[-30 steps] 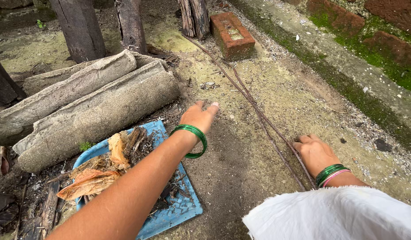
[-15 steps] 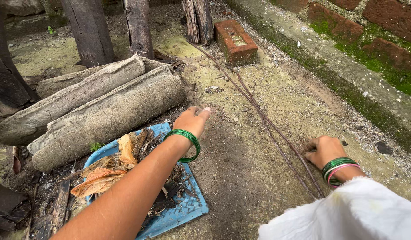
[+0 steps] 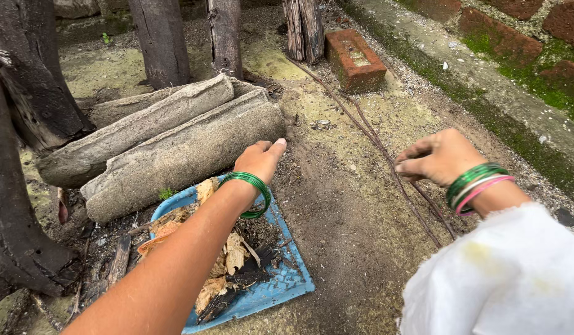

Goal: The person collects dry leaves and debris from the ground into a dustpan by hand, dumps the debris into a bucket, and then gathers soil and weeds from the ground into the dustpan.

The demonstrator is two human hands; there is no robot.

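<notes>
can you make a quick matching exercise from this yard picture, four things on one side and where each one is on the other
Things:
1. blue tray
2. red brick
3. left hand
4. right hand

Places:
a. by the thin sticks
b. at the end of the grey slabs
c. under dry leaves
d. near the posts

Pairs: 1-c, 2-d, 3-b, 4-a

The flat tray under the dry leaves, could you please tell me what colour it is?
Blue; the tray shows best in the head view, beneath the left hand.

Blue tray (image 3: pixel 287 282) flat on ground, heaped with dry leaves (image 3: pixel 228 260), dark debris.
</notes>
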